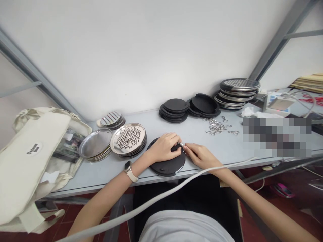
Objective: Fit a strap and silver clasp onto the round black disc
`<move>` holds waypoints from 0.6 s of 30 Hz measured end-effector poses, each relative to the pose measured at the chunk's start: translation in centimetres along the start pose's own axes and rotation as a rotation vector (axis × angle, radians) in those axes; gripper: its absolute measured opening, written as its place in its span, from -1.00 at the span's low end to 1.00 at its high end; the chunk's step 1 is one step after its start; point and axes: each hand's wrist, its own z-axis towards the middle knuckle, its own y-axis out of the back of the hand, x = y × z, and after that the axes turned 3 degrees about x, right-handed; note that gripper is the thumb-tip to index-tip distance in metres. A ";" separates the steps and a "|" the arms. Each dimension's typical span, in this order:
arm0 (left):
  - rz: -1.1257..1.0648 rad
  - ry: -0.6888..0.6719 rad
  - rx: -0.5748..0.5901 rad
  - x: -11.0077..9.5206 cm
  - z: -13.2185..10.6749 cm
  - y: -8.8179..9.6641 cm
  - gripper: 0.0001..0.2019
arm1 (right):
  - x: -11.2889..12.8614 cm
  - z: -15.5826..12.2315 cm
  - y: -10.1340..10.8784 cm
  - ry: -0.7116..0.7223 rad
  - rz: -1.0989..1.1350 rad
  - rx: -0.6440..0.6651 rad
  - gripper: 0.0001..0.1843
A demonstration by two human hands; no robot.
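A round black disc lies flat on the grey table near its front edge. My left hand rests on top of the disc with fingers curled, pressing it down. My right hand is at the disc's right rim, fingers pinched on a small metal ring clip where both hands meet. A watch sits on my left wrist.
Perforated and plain steel discs are stacked at the left, more black discs and steel discs at the back. Loose metal clips lie mid-table. A cream bag stands far left. A white cable crosses below the table edge.
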 end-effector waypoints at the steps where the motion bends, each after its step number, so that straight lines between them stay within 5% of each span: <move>1: 0.004 0.003 -0.001 0.0 0.0 0.0 -0.91 | 0.0 0.0 0.0 -0.002 0.005 0.003 -0.65; 18: -0.005 -0.024 0.011 -0.1 0.0 0.2 -0.96 | 0.0 0.0 0.0 -0.007 0.012 0.010 -0.64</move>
